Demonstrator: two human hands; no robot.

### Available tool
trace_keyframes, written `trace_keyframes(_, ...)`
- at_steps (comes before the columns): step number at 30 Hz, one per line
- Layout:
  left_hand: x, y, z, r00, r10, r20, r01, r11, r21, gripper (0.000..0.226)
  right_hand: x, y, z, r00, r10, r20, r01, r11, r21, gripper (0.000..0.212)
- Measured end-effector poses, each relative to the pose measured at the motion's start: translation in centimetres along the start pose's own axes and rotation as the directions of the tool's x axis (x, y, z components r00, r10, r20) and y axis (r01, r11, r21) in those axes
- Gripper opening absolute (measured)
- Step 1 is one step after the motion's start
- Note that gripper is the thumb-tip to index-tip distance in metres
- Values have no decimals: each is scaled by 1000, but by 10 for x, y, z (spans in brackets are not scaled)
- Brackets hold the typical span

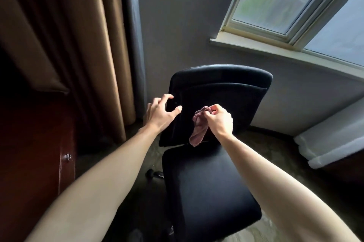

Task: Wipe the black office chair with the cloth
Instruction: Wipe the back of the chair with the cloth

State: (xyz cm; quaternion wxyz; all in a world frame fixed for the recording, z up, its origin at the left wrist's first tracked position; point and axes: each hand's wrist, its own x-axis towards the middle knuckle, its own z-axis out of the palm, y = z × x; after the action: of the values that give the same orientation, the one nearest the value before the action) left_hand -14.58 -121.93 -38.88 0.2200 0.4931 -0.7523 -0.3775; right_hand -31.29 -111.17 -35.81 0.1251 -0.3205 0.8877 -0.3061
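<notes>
One cloth (199, 127) in right hand (219, 120)

Brown curtains (59, 34) hang left of a window (285, 1), with a dark wooden cabinet (35, 153) below.
</notes>
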Motion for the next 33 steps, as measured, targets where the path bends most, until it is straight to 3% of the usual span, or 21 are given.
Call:
trace_keyframes(8,-12,28,-2,999,19,41,-23,994,110,51,1,7,-27,1000,-4,-11,4,1000,28,20)
trace_keyframes(15,-47,59,22,1000,11,-22,-7,985,174,48,4,42,-62,998,-63,12,62,997,53,20)
trace_keyframes(24,-140,111,73,975,-104,-198,141,973,181,42,-7,107,-121,966,-215,141,201,974,108,22)
trace_keyframes(33,-230,120,88,950,-186,-252,239,951,198,42,-55,137,-148,933,-283,223,259,957,132,26)
